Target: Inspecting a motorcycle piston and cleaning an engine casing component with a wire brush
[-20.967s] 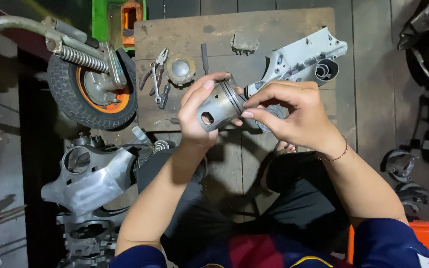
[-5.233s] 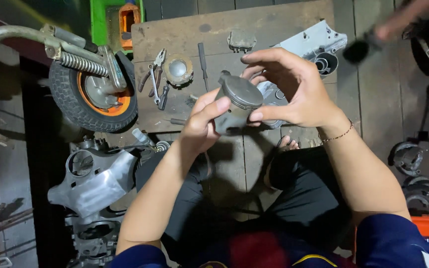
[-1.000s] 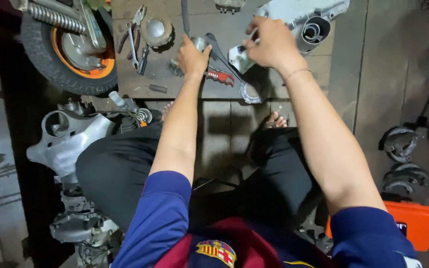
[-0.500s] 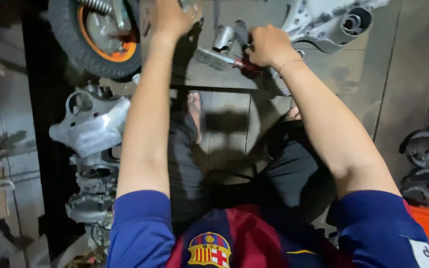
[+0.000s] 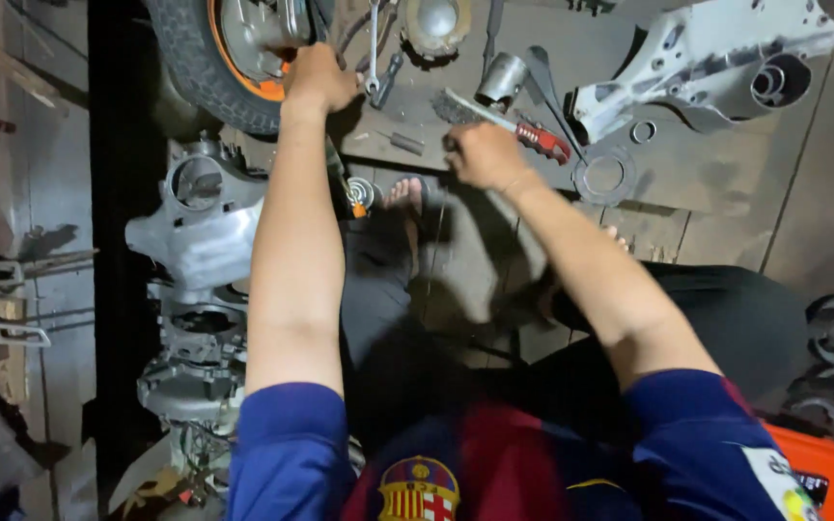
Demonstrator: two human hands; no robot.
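- The right hand [image 5: 480,154] is closed around a red-handled wire brush [image 5: 499,116], near the wooden board's [image 5: 697,174] front edge.
- The left hand [image 5: 319,79] rests curled at the board's left edge beside a wrench [image 5: 375,48]; whether it grips anything cannot be told.
- The metal cylinder [image 5: 502,77] lies set down mid-board, apparently awaiting brushing.

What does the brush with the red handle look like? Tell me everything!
The brush is a wire brush with a dark bristled head and a red ridged handle. It lies slanted on the wooden board, bristle end up-left near a small metal cylinder, handle end down-right beside a flat metal ring. The right hand rests just below its middle, touching or nearly touching it. It looks worn and dirty.
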